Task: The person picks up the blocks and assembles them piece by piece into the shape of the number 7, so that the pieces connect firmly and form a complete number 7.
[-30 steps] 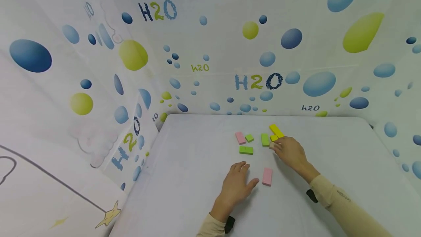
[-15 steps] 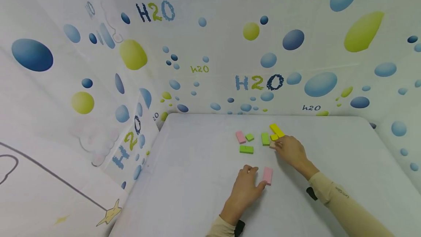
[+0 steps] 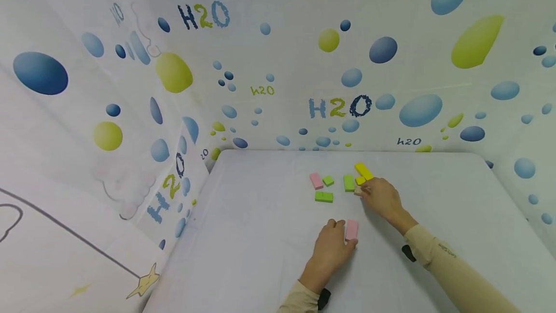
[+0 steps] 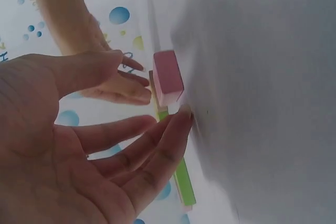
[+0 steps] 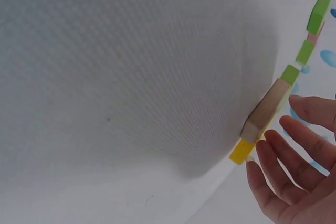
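Blocks point(image 3: 324, 197) dotted the table point(image 3: 243, 235).
Your left hand point(image 3: 330, 249) spread by the near pink block point(image 3: 352, 230), your right hand point(image 3: 384, 200) by the far wooden block point(image 5: 266, 108).

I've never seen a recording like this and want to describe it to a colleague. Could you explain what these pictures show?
There is no machine here: a person works with two bare hands. The wide picture comes from a camera on the head, looking forward and down. The other two come from cameras on the left and right wrists, each watching its own hand's work.

On the white table I can see two pink blocks, three green blocks, two yellow blocks and a pale wooden block.

The left hand is at the nearer pink block, thumb and fingers spread. The right hand is at the wooden block. Neither plainly grips anything; I cannot tell whether the fingertips touch.
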A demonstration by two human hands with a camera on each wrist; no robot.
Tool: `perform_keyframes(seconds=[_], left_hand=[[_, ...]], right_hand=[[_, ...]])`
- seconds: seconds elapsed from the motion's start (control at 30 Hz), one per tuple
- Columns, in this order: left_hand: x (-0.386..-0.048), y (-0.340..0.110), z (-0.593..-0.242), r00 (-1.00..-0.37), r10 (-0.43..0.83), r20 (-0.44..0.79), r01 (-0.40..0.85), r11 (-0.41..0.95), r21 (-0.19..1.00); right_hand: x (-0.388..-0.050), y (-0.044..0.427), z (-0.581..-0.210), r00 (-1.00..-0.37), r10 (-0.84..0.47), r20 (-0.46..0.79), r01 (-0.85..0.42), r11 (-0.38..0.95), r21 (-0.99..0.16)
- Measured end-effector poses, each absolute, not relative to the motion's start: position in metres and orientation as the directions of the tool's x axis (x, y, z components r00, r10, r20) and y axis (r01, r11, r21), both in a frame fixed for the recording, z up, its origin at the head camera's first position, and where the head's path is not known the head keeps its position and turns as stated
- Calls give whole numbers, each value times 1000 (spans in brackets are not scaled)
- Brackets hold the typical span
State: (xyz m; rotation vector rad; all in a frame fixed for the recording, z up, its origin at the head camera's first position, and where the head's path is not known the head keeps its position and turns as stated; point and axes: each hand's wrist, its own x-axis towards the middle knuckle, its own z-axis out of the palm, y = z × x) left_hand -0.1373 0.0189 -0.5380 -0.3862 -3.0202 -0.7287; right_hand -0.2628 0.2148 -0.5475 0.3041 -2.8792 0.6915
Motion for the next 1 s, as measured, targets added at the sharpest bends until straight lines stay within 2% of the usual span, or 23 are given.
perform_keyframes(seconds=[0.4, 1.0], left_hand=[[-139, 39, -552, -986, 113, 119, 153, 897, 414], [-139, 42, -560, -977, 100, 186, 167, 905, 391]], right_hand=[[-265, 215, -551, -964, -158, 212, -237, 873, -426], [-263, 212, -556, -967, -143, 209, -221, 880, -420]])
